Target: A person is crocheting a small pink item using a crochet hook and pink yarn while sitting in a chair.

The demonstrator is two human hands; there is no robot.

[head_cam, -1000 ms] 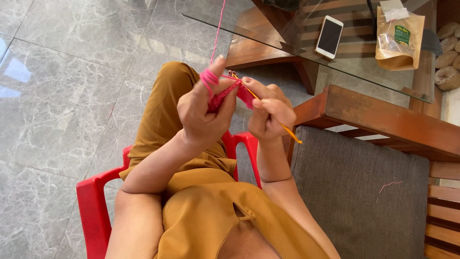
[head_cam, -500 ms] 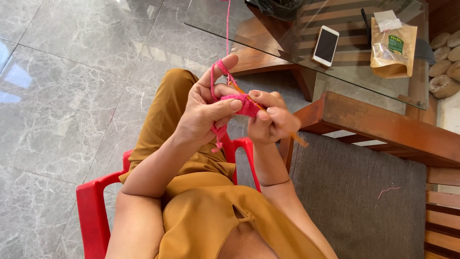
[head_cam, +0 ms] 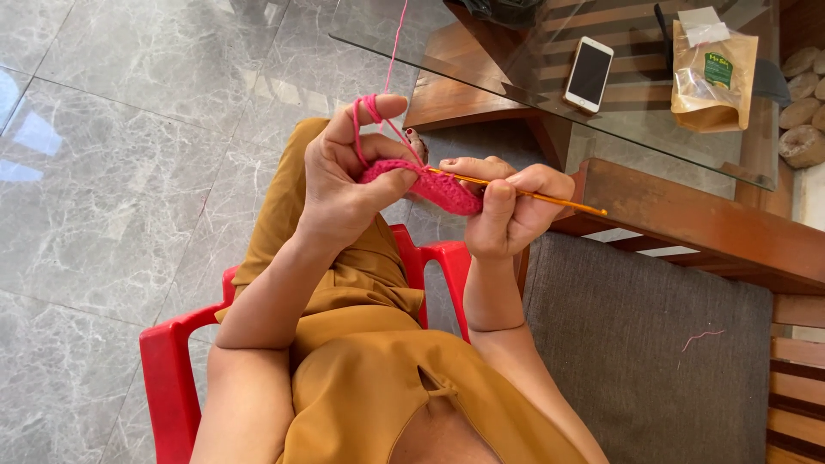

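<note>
The grey marble floor (head_cam: 129,172) is being seen beneath and to the left of the red plastic chair (head_cam: 172,369), which is being sat on by the person in mustard clothing. To the right of the chair, a grey cushion (head_cam: 653,344) is being carried by a wooden bench frame (head_cam: 713,232). Beyond the chair, a glass counter (head_cam: 516,51) is being occupied by a brown paper pouch (head_cam: 713,73) and a white phone (head_cam: 589,74).

Above the chair, the pink crochet piece (head_cam: 430,182) is being pinched in the left hand (head_cam: 348,185), its grip clamped on the piece between thumb and fingers, with pink yarn (head_cam: 391,60) being looped over the raised forefinger. The orange crochet hook (head_cam: 524,194) is being held in the right hand (head_cam: 507,215), the grip closed around its shaft, the tip touching the piece just beside the left thumb.
</note>
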